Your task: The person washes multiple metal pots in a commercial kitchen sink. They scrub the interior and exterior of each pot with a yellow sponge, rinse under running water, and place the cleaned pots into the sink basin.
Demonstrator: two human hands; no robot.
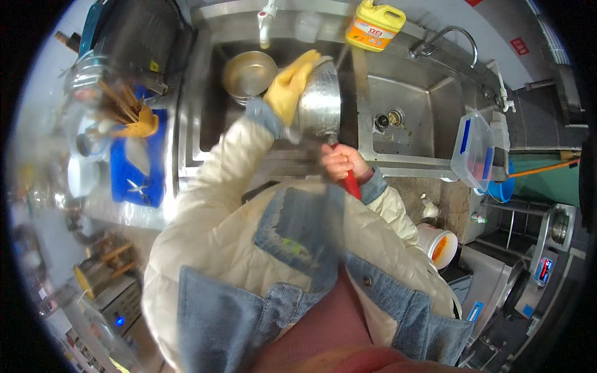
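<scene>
My right hand (344, 163) is bare and closed around the red handle (351, 185) of a metal pan. The silvery pan (322, 100) is tipped on its side above the left basin (219, 123). On my left hand (291, 86) is a yellow rubber glove. Its fingers lie against the pan's left side near the rim, and whether they grip anything is hidden. A round metal pot (250, 74) stands in the same basin, left of the glove. A white-handled tap (265, 23) hangs over this basin.
A yellow detergent jug (375, 27) stands behind the sinks. The right basin (401, 88) has food scraps near its drain. A clear plastic box (473, 149) sits at the right end. On the left, scissors (137, 187) lie on a blue mat (122, 179). A white bucket (437, 247) is at lower right.
</scene>
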